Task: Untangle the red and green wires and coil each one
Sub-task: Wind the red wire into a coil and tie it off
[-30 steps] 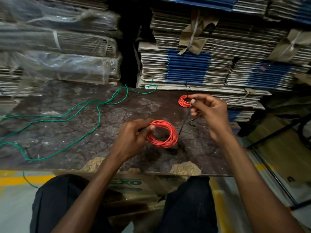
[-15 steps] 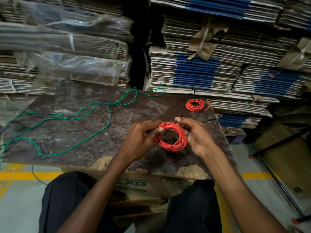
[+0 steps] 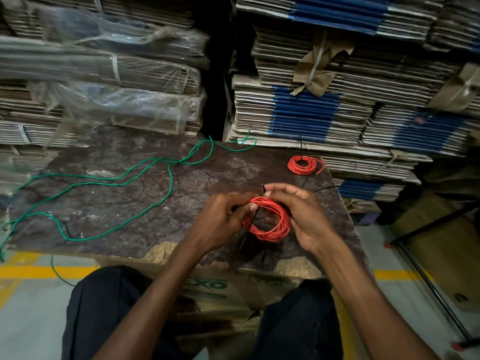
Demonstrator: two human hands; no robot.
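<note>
Stacks of flattened cardboard (image 3: 298, 107) fill the background, their tops cut off by the frame and the left stacks blurred under clear plastic. In front of me lies a dark, worn board (image 3: 124, 203), its near edge crumbled; what holds it up is mostly hidden by my knees. The green wire (image 3: 170, 178) sprawls loose and uncoiled across the left of the board, and its left end runs over the board's edge toward the floor. My left hand (image 3: 220, 219) pinches the left side of the red coil (image 3: 270, 219), thumb and fingers curled on its strands, and my right hand (image 3: 301, 216) curls round the coil's right side, fingertips pinching at its top; a thin dark tie there is too small to make out clearly. A smaller red coil (image 3: 302, 165) lies near the board's far right corner. Half a second ago my right hand was only reaching the coil; now it wraps closer round it.
</note>
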